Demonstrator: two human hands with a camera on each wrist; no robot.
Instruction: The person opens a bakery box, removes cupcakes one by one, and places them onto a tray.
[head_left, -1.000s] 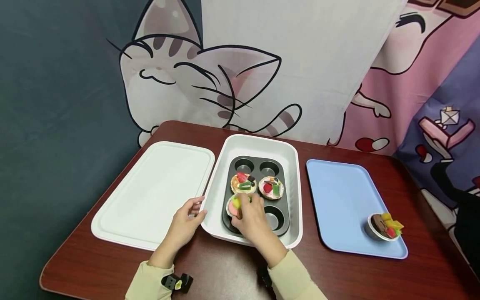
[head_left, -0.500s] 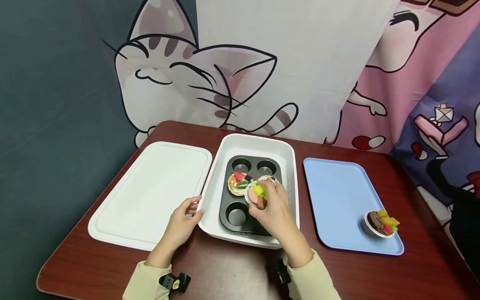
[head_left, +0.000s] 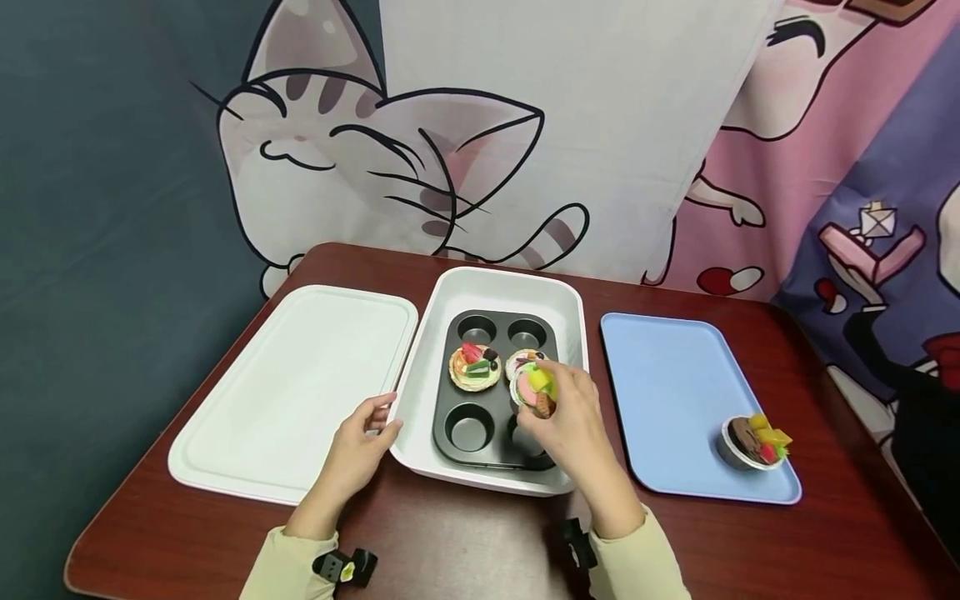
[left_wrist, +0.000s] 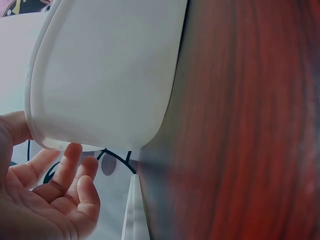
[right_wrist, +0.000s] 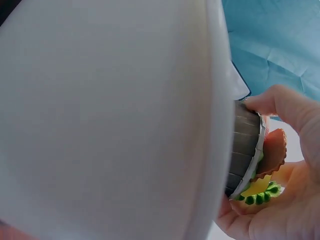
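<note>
Grey-cupped, a pink-topped cupcake [head_left: 529,386] is hanging above the right column of the muffin tin [head_left: 500,417] — we are seeing the right hand [head_left: 573,417] pinching it between thumb and fingers. At the tin's near left, we are watching the left hand [head_left: 358,446] gripping the corner of the surrounding white tub [head_left: 420,400]. Two fruit tarts [head_left: 475,369] are sitting in the tin's middle row; right of it, a chocolate cupcake [head_left: 744,442] is resting on the blue tray [head_left: 667,392].
</note>
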